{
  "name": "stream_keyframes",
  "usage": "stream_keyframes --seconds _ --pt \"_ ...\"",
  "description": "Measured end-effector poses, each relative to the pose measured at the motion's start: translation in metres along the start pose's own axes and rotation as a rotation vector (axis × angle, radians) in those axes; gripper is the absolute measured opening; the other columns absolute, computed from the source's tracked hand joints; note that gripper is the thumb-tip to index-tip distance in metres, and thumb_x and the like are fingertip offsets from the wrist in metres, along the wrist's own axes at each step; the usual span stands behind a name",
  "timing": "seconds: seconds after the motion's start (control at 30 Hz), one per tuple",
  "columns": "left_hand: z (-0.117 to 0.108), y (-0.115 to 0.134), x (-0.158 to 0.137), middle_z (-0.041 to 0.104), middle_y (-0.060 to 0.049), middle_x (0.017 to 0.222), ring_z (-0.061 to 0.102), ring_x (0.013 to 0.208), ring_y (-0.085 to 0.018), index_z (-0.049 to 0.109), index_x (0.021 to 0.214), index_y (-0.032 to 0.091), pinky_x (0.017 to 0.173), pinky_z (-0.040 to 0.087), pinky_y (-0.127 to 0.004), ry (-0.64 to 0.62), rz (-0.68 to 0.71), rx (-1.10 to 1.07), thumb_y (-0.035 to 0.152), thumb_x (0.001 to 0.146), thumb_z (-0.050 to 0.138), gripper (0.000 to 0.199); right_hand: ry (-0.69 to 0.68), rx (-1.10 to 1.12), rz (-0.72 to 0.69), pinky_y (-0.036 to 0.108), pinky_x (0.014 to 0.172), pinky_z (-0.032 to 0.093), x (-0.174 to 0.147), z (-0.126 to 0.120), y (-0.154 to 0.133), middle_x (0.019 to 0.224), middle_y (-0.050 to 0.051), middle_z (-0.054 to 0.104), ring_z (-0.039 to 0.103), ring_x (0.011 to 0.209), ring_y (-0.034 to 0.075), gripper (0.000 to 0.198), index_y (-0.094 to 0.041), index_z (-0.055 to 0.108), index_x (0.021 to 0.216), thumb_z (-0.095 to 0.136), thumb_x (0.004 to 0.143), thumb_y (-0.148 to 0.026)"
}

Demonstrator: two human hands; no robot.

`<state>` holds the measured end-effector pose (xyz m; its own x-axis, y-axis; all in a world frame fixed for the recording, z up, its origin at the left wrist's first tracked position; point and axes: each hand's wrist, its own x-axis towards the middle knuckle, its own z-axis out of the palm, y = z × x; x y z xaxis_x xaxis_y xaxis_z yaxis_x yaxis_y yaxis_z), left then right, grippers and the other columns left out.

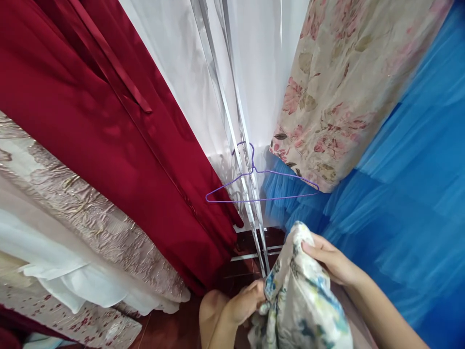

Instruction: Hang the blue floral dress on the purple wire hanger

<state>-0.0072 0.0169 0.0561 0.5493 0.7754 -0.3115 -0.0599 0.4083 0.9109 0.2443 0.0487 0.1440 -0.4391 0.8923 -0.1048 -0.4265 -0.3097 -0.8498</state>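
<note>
The left hand (242,306) and right hand (336,261) held the patterned cloth (303,305), which might fall if their grip was weak.

Left hand (247,303), right hand (332,259) gripping floral cloth (298,300); hanger (253,169) beyond

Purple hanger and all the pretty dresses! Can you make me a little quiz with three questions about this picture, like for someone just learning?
1. True or false: a dress hangs on the purple hanger.
2. What color is the ruffled garment at the picture's right edge? A) green B) blue C) yellow
3. Which hand is higher in the picture on the patterned cloth: the left hand or the right hand?

Key: 1. False, it is bare. 2. B. 3. The right hand.
</note>
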Motion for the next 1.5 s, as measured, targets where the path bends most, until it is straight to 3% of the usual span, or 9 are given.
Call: stream_keyframes --seconds 0.3,0.47,0.67,0.9,1.1,1.2,1.3,1.4,1.5 --pt "-0.022 0.023 -0.029 0.066 -0.004 0.081 0.057 0.085 -0.025 0.074 0.086 0.025 0.077 0.045 -0.031 0.472 0.173 0.625 0.034 0.08 0.06 0.018 0.148 -0.217 -0.093 0.029 0.064 0.054 -0.011 -0.02 -0.017 0.091 0.006 0.074 0.068 0.074 0.022 0.032 -0.023 0.065 0.113 0.067 0.088 -0.042" --pt "-0.057 0.045 -0.029 0.067 -0.007 0.087 0.054 0.088 -0.027 0.075 0.077 0.025 0.086 0.038 -0.038 0.416 0.273 1.013 0.017 0.076 0.054 0.023 0.172 -0.225 -0.117 0.03 0.061 0.054 -0.012 -0.027 -0.031 0.084 0.006 0.074 0.068 0.069 0.022 0.031 -0.022 0.068 0.111 0.069 0.086 -0.04" --pt "-0.116 0.113 -0.016 0.068 -0.006 0.087 0.046 0.092 -0.028 0.07 0.083 0.027 0.084 0.03 -0.04 0.636 0.359 1.446 0.018 0.08 0.055 0.017 0.037 -0.351 -0.104 0.033 0.067 0.056 0.008 -0.018 -0.036 0.087 0.007 0.073 0.069 0.078 0.025 0.04 -0.018 0.065 0.116 0.071 0.083 -0.041" --pt "-0.157 0.192 0.026 0.068 -0.009 0.087 0.045 0.092 -0.031 0.061 0.065 0.023 0.086 0.032 -0.042 0.857 0.447 1.382 0.016 0.077 0.055 0.015 0.01 -0.525 -0.314 0.031 0.072 0.054 0.055 -0.007 -0.026 0.101 0.006 0.07 0.066 0.086 0.022 0.049 -0.02 0.057 0.125 0.072 0.081 -0.036" --pt "-0.148 0.228 0.041 0.065 -0.008 0.082 0.049 0.087 -0.028 0.051 0.06 0.022 0.082 0.038 -0.036 0.768 0.563 1.394 0.014 0.076 0.051 0.018 0.243 -0.891 -0.473 0.034 0.076 0.051 0.093 -0.028 -0.033 0.099 0.006 0.07 0.064 0.088 0.024 0.05 -0.019 0.057 0.13 0.065 0.083 -0.032" --pt "-0.131 0.237 0.042 0.066 -0.008 0.084 0.052 0.086 -0.027 0.048 0.056 0.022 0.083 0.04 -0.036 0.682 0.589 1.404 0.013 0.075 0.05 0.021 0.232 -1.037 -0.507 0.032 0.071 0.046 0.099 -0.035 -0.03 0.087 0.005 0.07 0.061 0.078 0.022 0.023 -0.017 0.067 0.104 0.055 0.089 -0.03" --pt "-0.103 0.242 0.042 0.067 -0.007 0.108 0.057 0.103 -0.026 0.051 0.057 0.021 0.091 0.041 -0.035 0.485 0.687 1.342 0.01 0.073 0.048 0.019 0.249 -1.097 -0.541 0.028 0.059 0.038 0.098 -0.033 -0.022 0.066 0.0 0.06 0.051 0.061 0.018 0.025 -0.019 0.063 0.077 0.049 0.093 -0.032" --pt "-0.071 0.244 0.042 0.065 -0.008 0.115 0.058 0.111 -0.025 0.058 0.065 0.02 0.094 0.042 -0.034 0.338 0.793 1.225 0.007 0.071 0.045 0.019 0.243 -1.085 -0.55 0.027 0.056 0.034 0.092 -0.028 -0.016 0.06 -0.001 0.055 0.047 0.057 0.017 0.029 -0.019 0.058 0.07 0.049 0.094 -0.033" --pt "-0.054 0.242 0.045 0.065 -0.007 0.104 0.061 0.104 -0.023 0.061 0.077 0.02 0.093 0.044 -0.032 0.389 0.867 1.13 0.005 0.071 0.047 0.021 0.209 -1.02 -0.532 0.028 0.059 0.04 0.082 -0.026 -0.016 0.066 0.001 0.062 0.055 0.063 0.019 0.029 -0.018 0.063 0.075 0.05 0.095 -0.034"
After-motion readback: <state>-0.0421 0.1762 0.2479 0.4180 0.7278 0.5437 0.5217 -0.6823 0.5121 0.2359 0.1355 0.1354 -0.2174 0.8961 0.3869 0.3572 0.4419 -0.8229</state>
